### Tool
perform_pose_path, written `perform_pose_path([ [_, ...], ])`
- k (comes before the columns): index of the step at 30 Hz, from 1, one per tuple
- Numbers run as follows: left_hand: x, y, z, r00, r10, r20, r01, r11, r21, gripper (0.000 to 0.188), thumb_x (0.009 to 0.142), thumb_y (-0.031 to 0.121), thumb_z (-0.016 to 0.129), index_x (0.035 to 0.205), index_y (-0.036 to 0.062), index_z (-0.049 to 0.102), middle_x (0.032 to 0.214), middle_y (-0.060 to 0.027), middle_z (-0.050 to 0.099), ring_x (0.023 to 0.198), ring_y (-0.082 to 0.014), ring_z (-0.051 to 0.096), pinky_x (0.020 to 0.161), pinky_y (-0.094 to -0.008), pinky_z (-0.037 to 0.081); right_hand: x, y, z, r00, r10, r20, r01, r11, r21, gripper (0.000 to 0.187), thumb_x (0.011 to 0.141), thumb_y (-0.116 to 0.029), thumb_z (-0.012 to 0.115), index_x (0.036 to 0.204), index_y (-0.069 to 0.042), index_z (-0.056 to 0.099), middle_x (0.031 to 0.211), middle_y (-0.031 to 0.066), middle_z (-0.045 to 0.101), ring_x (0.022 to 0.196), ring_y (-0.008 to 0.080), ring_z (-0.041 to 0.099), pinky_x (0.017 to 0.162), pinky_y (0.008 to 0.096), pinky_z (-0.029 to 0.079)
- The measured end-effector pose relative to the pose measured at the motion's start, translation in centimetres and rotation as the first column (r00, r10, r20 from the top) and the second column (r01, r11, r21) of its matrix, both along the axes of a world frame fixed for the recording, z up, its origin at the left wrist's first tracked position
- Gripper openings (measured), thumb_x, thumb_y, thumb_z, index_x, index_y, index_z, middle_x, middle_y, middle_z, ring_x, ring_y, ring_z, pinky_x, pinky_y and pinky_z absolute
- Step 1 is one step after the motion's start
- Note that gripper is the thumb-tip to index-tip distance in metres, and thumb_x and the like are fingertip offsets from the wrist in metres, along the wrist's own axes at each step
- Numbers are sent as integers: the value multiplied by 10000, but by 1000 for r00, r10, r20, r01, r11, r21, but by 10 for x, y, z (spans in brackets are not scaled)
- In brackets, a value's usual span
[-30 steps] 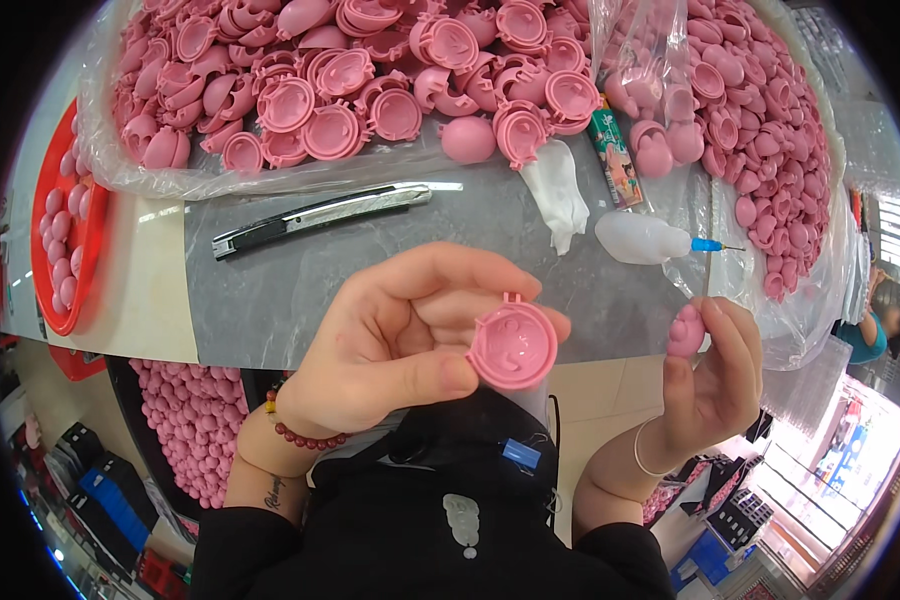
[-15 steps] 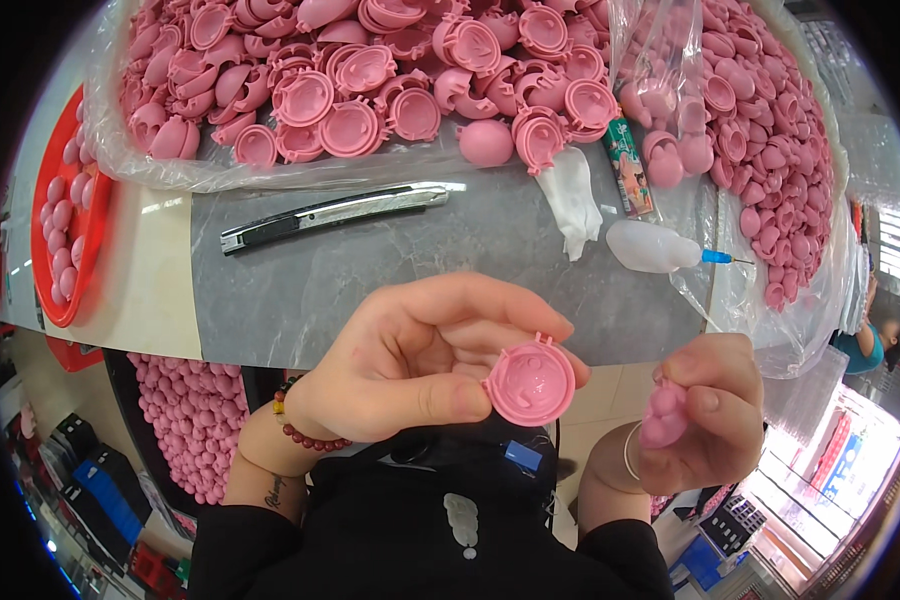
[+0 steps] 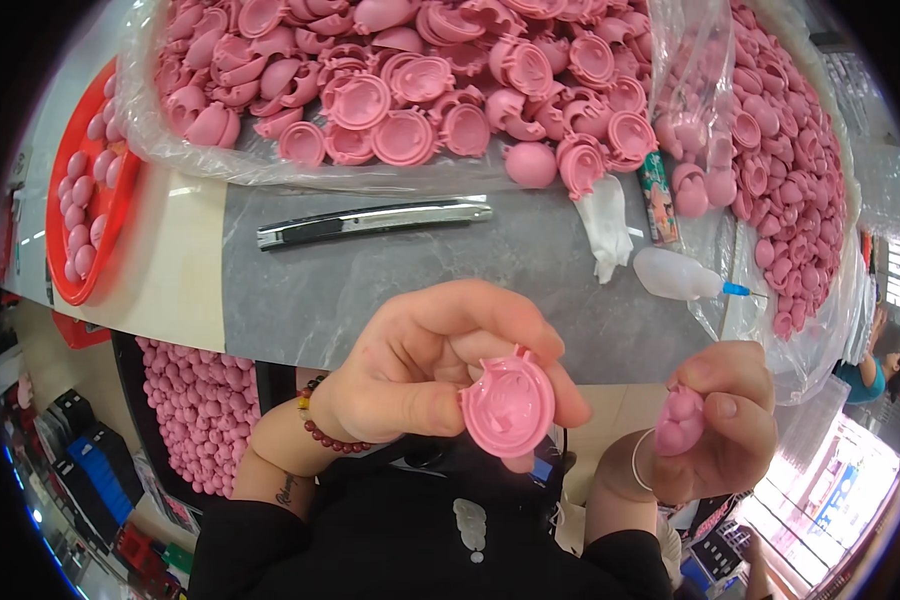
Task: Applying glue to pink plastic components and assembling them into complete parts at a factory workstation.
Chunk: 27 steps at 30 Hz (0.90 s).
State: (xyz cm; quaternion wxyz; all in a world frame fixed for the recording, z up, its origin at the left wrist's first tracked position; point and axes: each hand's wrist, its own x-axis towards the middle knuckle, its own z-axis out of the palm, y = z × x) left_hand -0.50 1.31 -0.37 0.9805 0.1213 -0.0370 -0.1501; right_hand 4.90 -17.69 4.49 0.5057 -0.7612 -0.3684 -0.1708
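Observation:
My left hand (image 3: 440,370) holds a round pink plastic half shell (image 3: 510,405) by its edges, between thumb and fingers. Its hollow side faces up toward me, with raised shapes and small tabs at the rim. To the right, my right hand (image 3: 725,425) pinches a small pink lumpy plastic piece (image 3: 679,420) between thumb and index finger. The two pieces are apart, both held in front of the table's near edge. Beyond my hands lies a utility knife (image 3: 375,222) with a black and silver handle.
Heaps of pink shells (image 3: 405,135) lie on clear plastic sheeting at the back and right. Nearby are a white squeeze bottle (image 3: 680,274) with a blue needle tip, a crumpled white tissue (image 3: 604,228) and a green tube (image 3: 658,200). A red tray (image 3: 120,215) and a dark bin (image 3: 135,405) hold pink pieces.
The view has shifted, so the table things appear farther right. My left hand has tilted the shell and brought it slightly lower. My right hand still pinches the lumpy piece.

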Motion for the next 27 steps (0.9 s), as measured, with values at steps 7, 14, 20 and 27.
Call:
perform_pose_path([
  [7, -2, 3, -4, 999, -11, 39, 14, 997, -75, 327, 801, 124, 612, 1027, 29, 396, 855, -255, 582, 659, -275, 618, 540, -329, 530, -6, -2, -1, 997, -75, -23, 75, 997, -2, 307, 610, -163, 744, 824, -94, 533, 722, 83, 577, 582, 187, 503, 489, 255, 391],
  [14, 3, -3, 4, 999, -26, -34, 30, 993, 113, 421, 723, 79, 680, 1048, -26, 435, 957, -260, 577, 767, -271, 624, 667, -334, 515, -5, -3, 2, 999, -35, -10, 34, 999, -29, 315, 605, -150, 744, 844, -90, 548, 741, 103, 586, 587, 194, 511, 501, 256, 401],
  [20, 6, -8, 6, 998, -48, 42, 25, 898, 439, 480, 630, 23, 738, 1038, -67, 502, 975, -195, 596, 916, -237, 592, 808, -332, 460, 2, 7, 6, 998, 29, -48, -34, 993, -114, 305, 550, -91, 728, 834, -83, 616, 783, 72, 612, 616, 213, 542, 545, 280, 439],
  [27, 11, -10, 8, 995, -102, -1, 89, 860, 503, 451, 623, 14, 745, 1010, -59, 527, 979, -157, 602, 921, -197, 587, 803, -319, 463, 8, 7, -7, 993, 94, 66, -79, 978, -191, 333, 628, -303, 727, 748, -27, 585, 739, 128, 615, 592, 223, 551, 535, 273, 408],
])
